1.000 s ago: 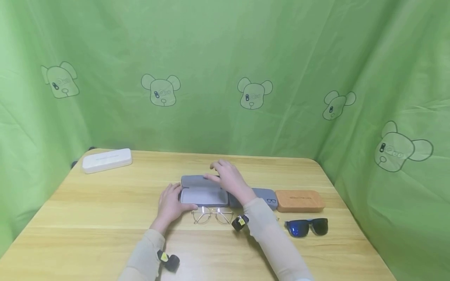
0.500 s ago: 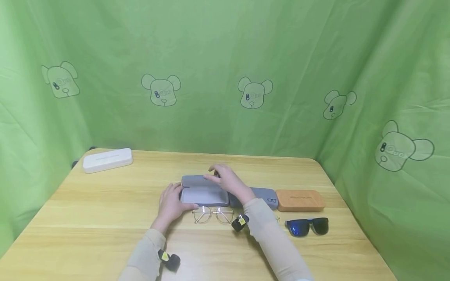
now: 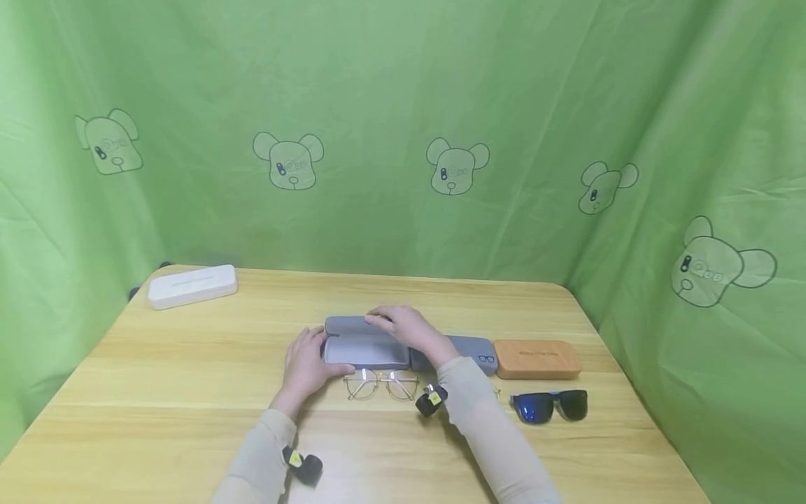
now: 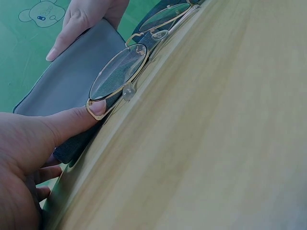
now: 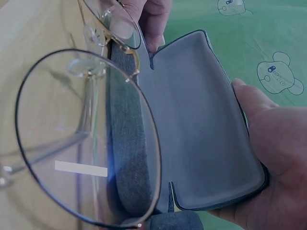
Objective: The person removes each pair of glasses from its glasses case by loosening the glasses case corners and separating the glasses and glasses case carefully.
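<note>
A grey-blue glasses case (image 3: 366, 353) lies with its lid (image 5: 196, 120) raised, its pale grey lining showing. My left hand (image 3: 306, 362) grips the case's left end, thumb along the front wall and fingers round the side. The right hand (image 3: 412, 327) holds the lid's upper edge, thumb at the rim and the other fingers behind it. In front of the case rests a pair of thin gold-rimmed eyeglasses (image 4: 120, 72), lenses upright. The left thumb tip lies behind one lens in the left wrist view.
Touching the case on its right is a second grey-blue case (image 3: 472, 350), partly behind my right arm, then an orange case (image 3: 537, 360). Dark blue sunglasses (image 3: 535, 408) lie before them. A white case (image 3: 192, 286) sits at the back left corner. Green curtains surround the table (image 3: 157, 406).
My right hand has come down slightly, its raised fingers settling behind the lid. The lid leans back a little more. The left hand stays in place.
</note>
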Available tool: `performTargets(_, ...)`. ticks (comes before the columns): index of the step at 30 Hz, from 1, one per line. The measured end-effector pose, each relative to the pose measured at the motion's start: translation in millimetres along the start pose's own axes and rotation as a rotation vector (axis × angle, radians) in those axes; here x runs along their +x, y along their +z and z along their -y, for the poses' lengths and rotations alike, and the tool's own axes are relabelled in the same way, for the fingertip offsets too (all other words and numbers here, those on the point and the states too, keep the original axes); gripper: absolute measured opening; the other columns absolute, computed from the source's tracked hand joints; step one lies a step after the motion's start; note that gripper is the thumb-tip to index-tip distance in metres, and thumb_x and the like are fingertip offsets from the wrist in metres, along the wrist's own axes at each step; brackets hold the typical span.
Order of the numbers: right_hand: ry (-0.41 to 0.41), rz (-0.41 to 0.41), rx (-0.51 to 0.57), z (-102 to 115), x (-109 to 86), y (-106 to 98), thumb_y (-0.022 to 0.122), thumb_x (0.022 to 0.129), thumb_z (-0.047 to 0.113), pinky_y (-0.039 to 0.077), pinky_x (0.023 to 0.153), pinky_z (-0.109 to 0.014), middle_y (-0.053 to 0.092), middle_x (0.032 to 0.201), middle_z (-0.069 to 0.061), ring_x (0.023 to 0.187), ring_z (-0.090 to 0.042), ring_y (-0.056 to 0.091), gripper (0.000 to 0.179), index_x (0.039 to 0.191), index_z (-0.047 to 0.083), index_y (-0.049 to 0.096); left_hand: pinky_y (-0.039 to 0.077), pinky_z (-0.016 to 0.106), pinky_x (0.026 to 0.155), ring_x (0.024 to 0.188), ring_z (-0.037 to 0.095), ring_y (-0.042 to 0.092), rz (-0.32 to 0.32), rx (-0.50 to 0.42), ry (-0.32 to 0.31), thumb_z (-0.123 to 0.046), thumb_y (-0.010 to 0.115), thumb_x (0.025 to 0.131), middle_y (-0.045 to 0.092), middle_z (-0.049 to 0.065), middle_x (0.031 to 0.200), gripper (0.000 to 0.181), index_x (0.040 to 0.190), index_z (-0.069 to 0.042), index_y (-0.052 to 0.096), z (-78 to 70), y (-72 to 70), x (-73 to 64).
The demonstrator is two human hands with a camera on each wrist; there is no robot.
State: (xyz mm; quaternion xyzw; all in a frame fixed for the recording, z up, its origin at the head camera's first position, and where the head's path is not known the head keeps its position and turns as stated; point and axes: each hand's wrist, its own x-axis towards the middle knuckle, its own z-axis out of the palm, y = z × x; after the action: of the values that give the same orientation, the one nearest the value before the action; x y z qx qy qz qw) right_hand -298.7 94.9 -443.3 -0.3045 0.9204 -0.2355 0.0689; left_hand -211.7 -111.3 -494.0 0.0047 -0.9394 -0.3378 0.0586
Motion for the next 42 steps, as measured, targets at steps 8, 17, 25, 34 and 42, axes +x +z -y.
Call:
performTargets(8,-0.018,0.004,-0.018,1.0,-6.1,1.0,0.041,0.101,0.049,0.044,0.11,-0.045,0.063,0.134,-0.007,0.126,-0.029,0.058,0.05,0.133,0.015,0.06,0.015,0.061,0.12,0.144,0.045,0.028,-0.014,-0.002,0.013,-0.044,0.087,0.062,0.045,0.02,0.149,0.094,0.137,-0.001,0.051,0.1,0.9,0.2)
performTargets(17,-0.048,-0.005,-0.024,2.3,-12.6,5.6,0.041,0.101,0.048,0.044,0.111,-0.046,0.064,0.133,-0.005,0.126,-0.029,0.059,0.05,0.133,0.015,0.059,0.013,0.061,0.121,0.145,0.044,0.026,-0.003,-0.01,0.006,-0.046,0.086,0.063,0.043,0.02,0.15,0.094,0.136,0.002,0.051,1.6,0.8,0.2)
performTargets(25,-0.074,-0.015,-0.037,4.1,-17.7,8.2,0.042,0.102,0.045,0.044,0.111,-0.045,0.064,0.133,-0.004,0.125,-0.028,0.059,0.048,0.135,0.015,0.058,0.015,0.061,0.12,0.145,0.045,0.027,-0.011,-0.008,0.005,-0.045,0.087,0.063,0.043,0.021,0.15,0.092,0.134,0.003,0.052,0.5,0.3,-1.3)
performTargets(34,-0.1,-0.02,-0.033,3.6,-21.7,10.4,0.044,0.101,0.046,0.044,0.111,-0.043,0.063,0.134,-0.004,0.126,-0.027,0.059,0.049,0.135,0.014,0.058,0.014,0.061,0.12,0.145,0.045,0.027,-0.008,-0.022,-0.007,-0.043,0.088,0.062,0.043,0.021,0.15,0.093,0.135,0.002,0.051,-0.6,-0.3,-1.7)
performTargets(42,-0.148,-0.023,-0.021,2.9,-24.5,10.9,0.047,0.1,0.045,0.046,0.109,-0.041,0.064,0.133,-0.006,0.123,-0.026,0.061,0.049,0.135,0.012,0.058,0.011,0.06,0.122,0.146,0.044,0.024,0.01,-0.027,-0.016,-0.043,0.087,0.063,0.041,0.021,0.151,0.097,0.139,0.002,0.047,-1.1,-1.7,-0.9)
